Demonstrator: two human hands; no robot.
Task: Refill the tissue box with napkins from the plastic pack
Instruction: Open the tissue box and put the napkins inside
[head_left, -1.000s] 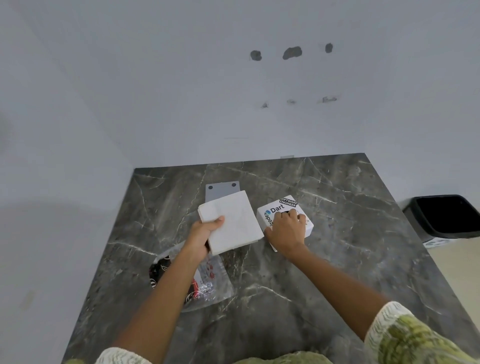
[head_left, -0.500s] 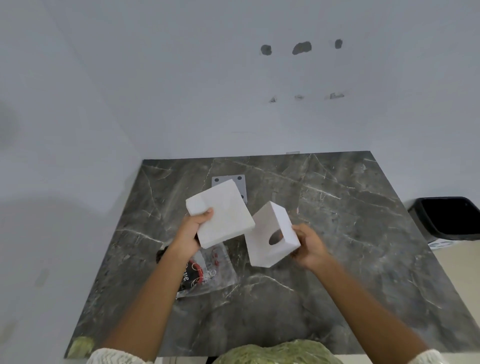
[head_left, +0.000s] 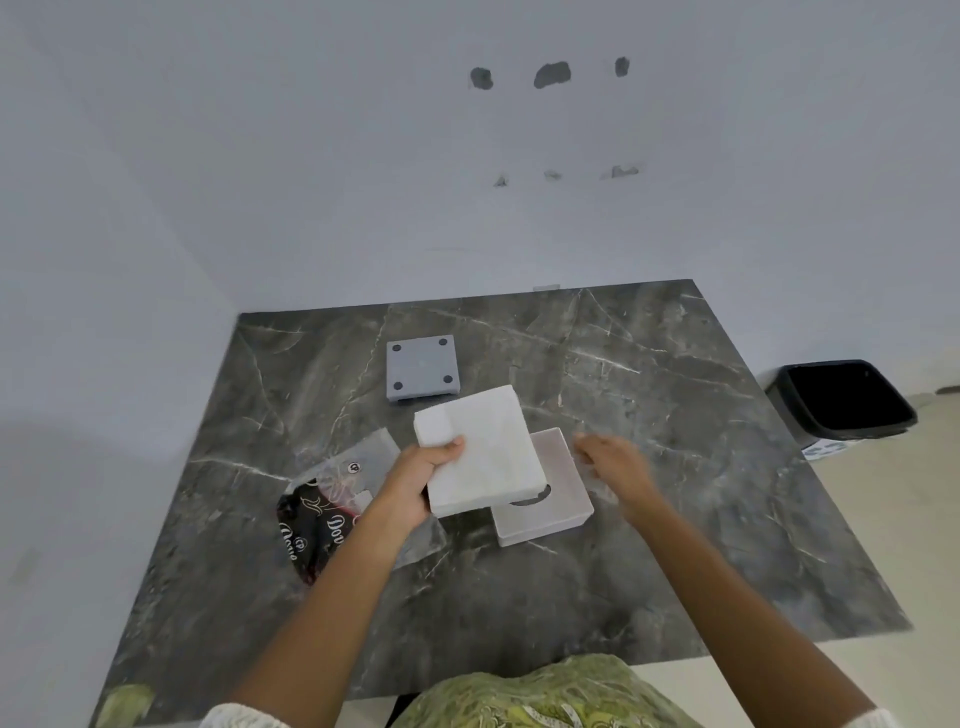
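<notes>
My left hand (head_left: 421, 480) grips a thick white stack of napkins (head_left: 480, 449) by its near-left corner and holds it tilted just above the table. The stack partly covers the white tissue box (head_left: 558, 491), which lies on the table with its hollow side facing up. The box's oval slot shows at the inside bottom. My right hand (head_left: 613, 467) is blurred just off the box's right edge, fingers loosely apart, holding nothing. The crumpled clear plastic pack (head_left: 332, 506) with black and red print lies under my left forearm.
A grey square base plate (head_left: 422, 366) with dark corner dots lies behind the napkins. The dark marble table (head_left: 675, 441) meets white walls at the back and left. A black bin (head_left: 841, 400) stands on the floor off the right edge.
My right hand turned the tissue box over, set it down hollow side up and came off it. My left hand brought the napkin stack right, over the box.
</notes>
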